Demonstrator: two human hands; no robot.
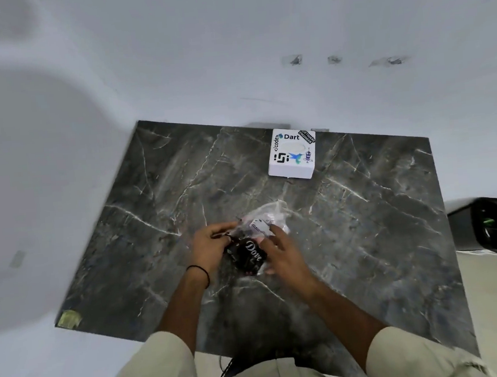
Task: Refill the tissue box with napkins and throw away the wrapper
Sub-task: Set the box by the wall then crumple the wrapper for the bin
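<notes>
A white cube tissue box [292, 155] with stickers on its top stands at the far edge of the dark marble table [378, 222]. Near the table's middle, my left hand [210, 248] and my right hand [282, 254] both grip a napkin pack in a clear plastic wrapper [261, 220] with a black label [248, 258] reading "Dove". My left hand pinches the wrapper's left end. My right hand holds its right side, fingers spread over the plastic. The pack is blurred and the napkins inside are hard to make out.
A white wall rises behind the table and to its left. A black bin with a liner [494, 228] stands on the floor past the table's right edge. A yellowish patch [69, 318] marks the table's near left corner.
</notes>
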